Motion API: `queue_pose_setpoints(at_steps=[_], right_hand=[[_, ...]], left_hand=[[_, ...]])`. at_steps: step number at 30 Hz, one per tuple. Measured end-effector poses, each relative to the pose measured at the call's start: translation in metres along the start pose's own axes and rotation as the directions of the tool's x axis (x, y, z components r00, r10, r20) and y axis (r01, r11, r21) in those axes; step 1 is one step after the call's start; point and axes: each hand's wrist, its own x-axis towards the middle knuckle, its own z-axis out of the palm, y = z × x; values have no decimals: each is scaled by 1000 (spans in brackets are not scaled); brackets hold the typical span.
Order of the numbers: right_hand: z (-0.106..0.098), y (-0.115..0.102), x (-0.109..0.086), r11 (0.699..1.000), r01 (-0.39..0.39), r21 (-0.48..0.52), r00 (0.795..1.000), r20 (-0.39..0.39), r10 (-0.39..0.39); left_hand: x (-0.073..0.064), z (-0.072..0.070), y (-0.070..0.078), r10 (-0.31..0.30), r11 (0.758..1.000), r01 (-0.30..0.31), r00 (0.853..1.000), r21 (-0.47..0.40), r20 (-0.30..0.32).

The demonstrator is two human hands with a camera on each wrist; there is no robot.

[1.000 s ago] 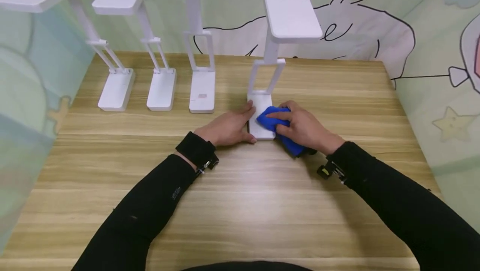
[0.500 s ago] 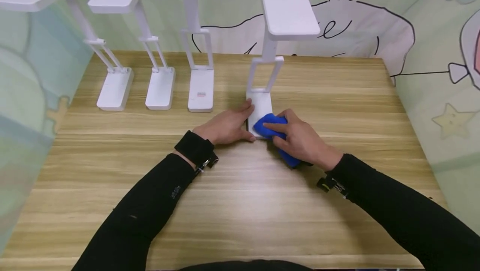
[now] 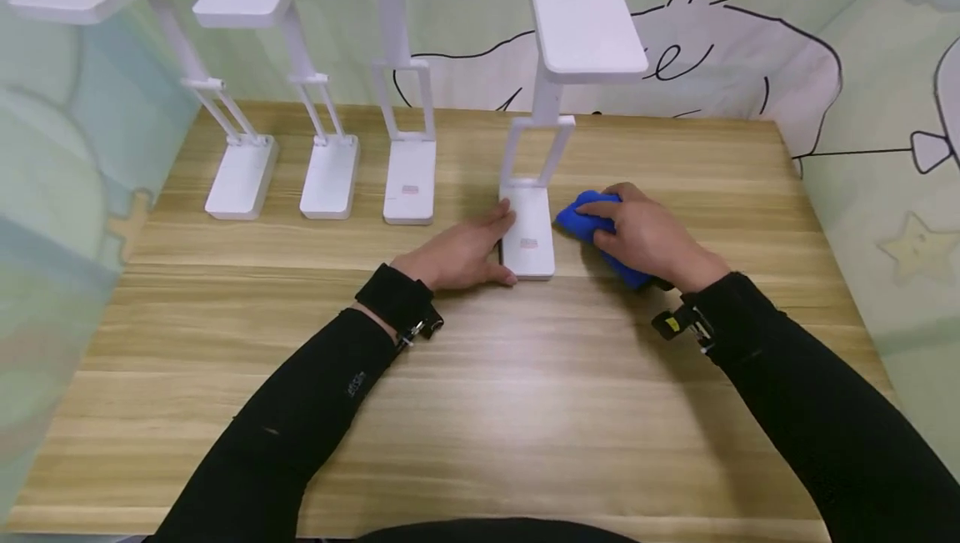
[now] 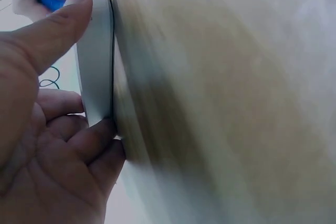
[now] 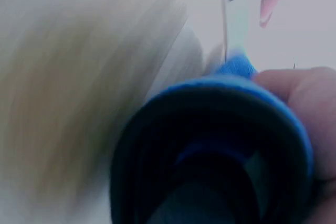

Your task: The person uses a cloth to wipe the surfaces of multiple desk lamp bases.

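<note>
A white desk lamp (image 3: 528,230) stands on the table with its arm raised and its flat head tilted above. My left hand (image 3: 457,253) grips the lamp's base from the left side, the thumb at the front edge and the fingers along the side, as the left wrist view shows at the base (image 4: 95,66). Just right of the base, apart from it, my right hand (image 3: 652,234) pinches a bunched blue cloth (image 3: 588,216). In the right wrist view the folded cloth (image 5: 236,69) fills the foreground, with a dark hollow inside its fold, and hides the lower fingers.
Several white desk lamps stand in a row: a left one (image 3: 242,178), a second one (image 3: 330,178) and a third one (image 3: 409,184) left of the held lamp. The wooden table (image 3: 480,409) meets a patterned wall covering (image 3: 750,67) at the back.
My right hand has first drawn the cloth down the lamp's base, then lifted it off to the right, baring a small label. My left hand keeps its hold on the base.
</note>
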Motion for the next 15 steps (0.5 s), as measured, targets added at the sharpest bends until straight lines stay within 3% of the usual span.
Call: queue_pose_setpoints(at_steps=[2, 4, 8, 10, 11, 14, 15], right_hand=[[2, -3, -1, 991, -100, 92, 993, -54, 105], [4, -10, -3, 962, -161, 222, 976, -106, 188], [7, -29, -7, 853, -177, 491, 950, -142, 279], [9, -40, -10, 785, -160, 598, 950, -123, 287], [10, -46, -11, 742, -154, 652, 953, -99, 285], [15, -63, -17, 600, -141, 787, 965, -26, 261], [17, -69, -18, 550, -133, 824, 968, -10, 250]], left_hand=[[0, 0, 1, 4, 1000, -4, 1000, -31, 6], [0, 0, 1, -3, 998, 3, 1000, -64, -2], [-6, -7, 8, -76, 980, 52, 990, -194, -116], [-10, -11, 16, -135, 941, 70, 975, -330, -179], [-11, -12, 22, -161, 910, 66, 966, -409, -203], [-13, -12, 38, -228, 805, 69, 953, -589, -201], [-14, -11, 43, -244, 782, 76, 950, -618, -193]])
